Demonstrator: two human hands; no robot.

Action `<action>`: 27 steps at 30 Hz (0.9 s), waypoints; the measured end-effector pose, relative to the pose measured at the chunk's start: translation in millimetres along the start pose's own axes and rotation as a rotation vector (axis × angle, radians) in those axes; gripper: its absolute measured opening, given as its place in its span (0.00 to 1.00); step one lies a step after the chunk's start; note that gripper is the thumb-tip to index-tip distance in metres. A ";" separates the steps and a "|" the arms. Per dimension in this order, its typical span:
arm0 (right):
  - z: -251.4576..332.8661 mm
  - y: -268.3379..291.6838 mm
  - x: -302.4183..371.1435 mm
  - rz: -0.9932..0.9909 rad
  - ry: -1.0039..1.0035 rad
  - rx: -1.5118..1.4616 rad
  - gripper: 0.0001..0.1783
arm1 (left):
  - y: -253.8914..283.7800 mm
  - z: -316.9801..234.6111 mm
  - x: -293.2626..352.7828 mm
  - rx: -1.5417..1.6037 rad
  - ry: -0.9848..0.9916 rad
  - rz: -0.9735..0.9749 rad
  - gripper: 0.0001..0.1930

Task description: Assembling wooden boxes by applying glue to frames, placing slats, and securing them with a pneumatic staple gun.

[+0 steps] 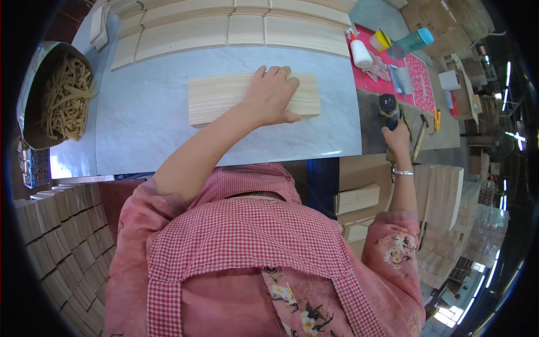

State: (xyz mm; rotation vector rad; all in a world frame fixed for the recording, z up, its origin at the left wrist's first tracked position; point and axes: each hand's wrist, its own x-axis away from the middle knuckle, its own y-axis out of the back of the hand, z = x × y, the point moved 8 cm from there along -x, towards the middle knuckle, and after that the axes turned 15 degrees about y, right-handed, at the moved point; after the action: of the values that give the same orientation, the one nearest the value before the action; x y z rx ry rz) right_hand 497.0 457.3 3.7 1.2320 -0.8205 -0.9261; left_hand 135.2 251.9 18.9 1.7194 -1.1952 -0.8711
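A pale, long wooden piece [219,98], perhaps a stack of boards or a shallow box, lies crosswise on the marbled table top [146,135]. My left hand [272,95] spans its right half, fingers over the far edge and thumb at the near edge. Off to the right, my right hand [397,136] is wrapped round the handle of a dark hand tool [388,105] with a round black head. The tool is at the darker bench section, and its exact kind is hard to make out. A hammer [419,140] lies just right of that hand.
Rows of pale wooden pieces [191,36] line the table's far side. At left stands a bag of wood strips [70,95]. A white bottle [360,54], a teal bottle [411,43] and a yellow-rimmed cup [381,40] occupy a pink mat. Wood stacks [67,236] rise at lower left.
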 end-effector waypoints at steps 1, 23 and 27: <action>10.9 11.4 0.8 0.002 0.008 0.011 0.24 | -0.5 3.7 -1.3 0.011 0.008 -0.004 0.26; 220.7 74.8 80.2 0.174 0.342 -0.597 0.12 | 0.6 9.1 2.2 0.086 -0.013 -0.098 0.27; 216.7 68.9 87.6 0.193 0.261 -0.635 0.12 | 1.0 8.9 2.6 0.090 -0.014 -0.105 0.28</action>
State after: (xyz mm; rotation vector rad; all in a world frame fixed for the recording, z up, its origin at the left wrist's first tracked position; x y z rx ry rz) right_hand 346.6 296.3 107.6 0.6832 -0.3787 -0.7630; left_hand 127.8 247.0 16.0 1.8653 -1.1782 -0.9051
